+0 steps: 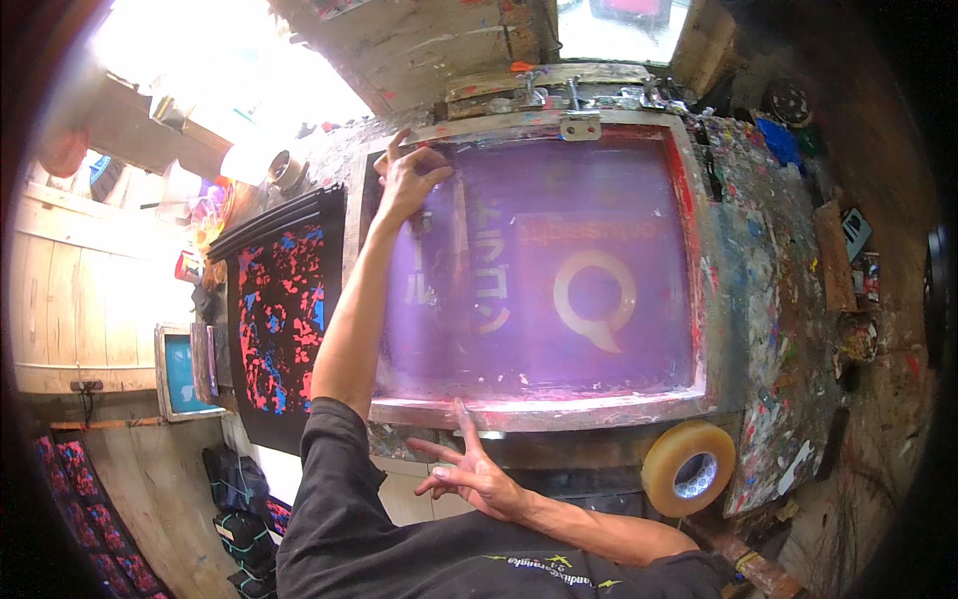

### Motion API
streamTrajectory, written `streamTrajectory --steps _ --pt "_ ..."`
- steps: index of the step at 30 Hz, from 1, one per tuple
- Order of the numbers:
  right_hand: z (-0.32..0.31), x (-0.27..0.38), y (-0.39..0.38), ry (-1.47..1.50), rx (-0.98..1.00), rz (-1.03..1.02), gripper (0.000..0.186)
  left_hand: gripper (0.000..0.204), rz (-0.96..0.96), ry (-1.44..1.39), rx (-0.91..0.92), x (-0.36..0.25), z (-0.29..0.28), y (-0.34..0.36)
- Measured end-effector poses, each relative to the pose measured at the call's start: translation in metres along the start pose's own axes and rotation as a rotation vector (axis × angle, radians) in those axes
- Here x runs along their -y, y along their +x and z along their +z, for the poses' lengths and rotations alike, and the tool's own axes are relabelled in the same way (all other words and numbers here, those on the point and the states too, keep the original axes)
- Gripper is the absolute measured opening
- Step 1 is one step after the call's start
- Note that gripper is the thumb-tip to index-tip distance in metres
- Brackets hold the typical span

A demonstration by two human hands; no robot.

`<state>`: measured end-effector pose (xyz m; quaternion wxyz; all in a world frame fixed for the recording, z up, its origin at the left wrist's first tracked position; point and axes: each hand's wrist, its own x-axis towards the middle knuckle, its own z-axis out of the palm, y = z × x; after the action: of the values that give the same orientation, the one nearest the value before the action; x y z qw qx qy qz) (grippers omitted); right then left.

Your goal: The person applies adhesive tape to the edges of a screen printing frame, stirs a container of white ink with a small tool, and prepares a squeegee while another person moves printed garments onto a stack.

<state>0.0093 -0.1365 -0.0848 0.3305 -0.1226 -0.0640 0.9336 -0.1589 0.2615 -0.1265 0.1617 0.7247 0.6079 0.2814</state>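
Note:
A purple screen-printing screen point(632, 190) in a paint-stained wooden frame shows pale stencilled lettering and a round shape. My left hand point(407, 180) is at its upper left corner, fingers bent; what they grip, if anything, is too small to make out. A faint translucent vertical strip runs below that hand over the mesh. My right hand point(469, 475) is at the front edge, fingers spread, one fingertip at the frame's lower rail. A roll of clear amber tape point(659, 469) lies to its right. Left of the screen lies a black sheet point(274, 309) printed in pink and blue.
Metal hinge clamps point(579, 126) hold the screen's back edge. A paint-spattered worktop point(773, 299) extends right, with a blue cloth point(781, 140) and small items. A smaller teal screen point(190, 369) stands at left, above dark bundles point(239, 529) and printed pieces at the lower left.

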Motion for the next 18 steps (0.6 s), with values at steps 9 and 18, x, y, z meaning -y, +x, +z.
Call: streamTrajectory --steps 9,18 --pt "-0.001 -0.006 0.001 -0.01 -0.04 -0.001 0.101 0.135 0.264 0.177 0.007 -0.007 -0.002 -0.053" --pt "0.018 0.016 -0.021 -0.372 0.049 -0.015 0.086 0.132 0.522 0.499 0.675 -0.055 -0.052 -0.234"
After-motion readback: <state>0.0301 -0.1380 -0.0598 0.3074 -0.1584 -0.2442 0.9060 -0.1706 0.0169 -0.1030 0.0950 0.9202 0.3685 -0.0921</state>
